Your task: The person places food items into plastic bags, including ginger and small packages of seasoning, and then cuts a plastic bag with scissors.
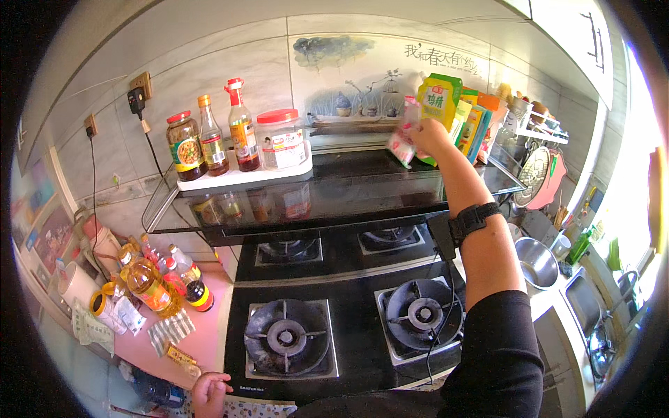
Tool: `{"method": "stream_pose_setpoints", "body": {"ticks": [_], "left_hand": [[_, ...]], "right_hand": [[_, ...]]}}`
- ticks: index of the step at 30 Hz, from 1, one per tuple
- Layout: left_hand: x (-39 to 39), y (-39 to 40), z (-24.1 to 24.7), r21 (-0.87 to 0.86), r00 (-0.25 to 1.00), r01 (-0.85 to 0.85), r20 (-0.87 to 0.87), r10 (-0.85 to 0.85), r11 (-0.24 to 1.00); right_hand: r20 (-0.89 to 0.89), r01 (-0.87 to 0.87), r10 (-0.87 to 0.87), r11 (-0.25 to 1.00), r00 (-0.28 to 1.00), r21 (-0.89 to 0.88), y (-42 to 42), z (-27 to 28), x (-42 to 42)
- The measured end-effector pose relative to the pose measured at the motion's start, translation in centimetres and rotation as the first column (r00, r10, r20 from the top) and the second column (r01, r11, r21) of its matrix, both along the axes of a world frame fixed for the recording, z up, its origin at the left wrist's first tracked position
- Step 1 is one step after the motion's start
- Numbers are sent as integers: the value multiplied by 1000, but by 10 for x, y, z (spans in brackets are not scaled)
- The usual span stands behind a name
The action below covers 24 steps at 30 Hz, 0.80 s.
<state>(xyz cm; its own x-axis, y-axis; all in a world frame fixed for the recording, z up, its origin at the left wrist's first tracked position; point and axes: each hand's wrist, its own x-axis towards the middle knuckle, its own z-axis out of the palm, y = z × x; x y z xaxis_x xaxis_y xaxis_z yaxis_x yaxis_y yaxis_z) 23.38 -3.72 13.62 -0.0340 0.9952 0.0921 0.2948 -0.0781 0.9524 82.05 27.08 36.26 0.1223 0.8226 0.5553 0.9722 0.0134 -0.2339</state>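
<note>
My right hand point(431, 137) reaches to the black glass shelf point(345, 190) above the stove, its fingers closed on a pink and white plastic packet point(402, 143) that looks blurred. Directly behind the fingers stands a green and yellow seasoning pouch point(439, 96), with more packets point(473, 130) leaning in a row to its right. My left hand point(210, 392) is low at the stove's front left corner, fingers loosely curled with nothing seen in them. A white tray point(245, 177) on the shelf's left holds several sauce bottles and a red-lidded plastic jar point(281, 140).
Below the shelf lies a black gas stove with cast-iron burners point(286, 337). On the pink counter at left stand an oil bottle point(149, 285), a dark sauce bottle point(197, 295) and a striped cloth point(171, 332). A steel pot point(535, 264) and a sink point(583, 303) are at right.
</note>
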Motion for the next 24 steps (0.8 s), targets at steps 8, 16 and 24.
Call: {"method": "stream_pose_setpoints", "body": {"ticks": [8, 16, 24], "left_hand": [[-12, 0, -13, -65, 999, -25, 21, 27, 998], [-24, 17, -22, 23, 987, -47, 157, 43, 999], [-41, 24, -27, -3, 975, -117, 190, 115, 993]], "right_hand": [[-312, 289, -233, 946, 921, 147, -13, -14, 6], [-228, 326, -260, 883, 938, 337, -27, -16, -16], [-349, 251, -188, 957, 918, 146, -23, -7, -30]]}}
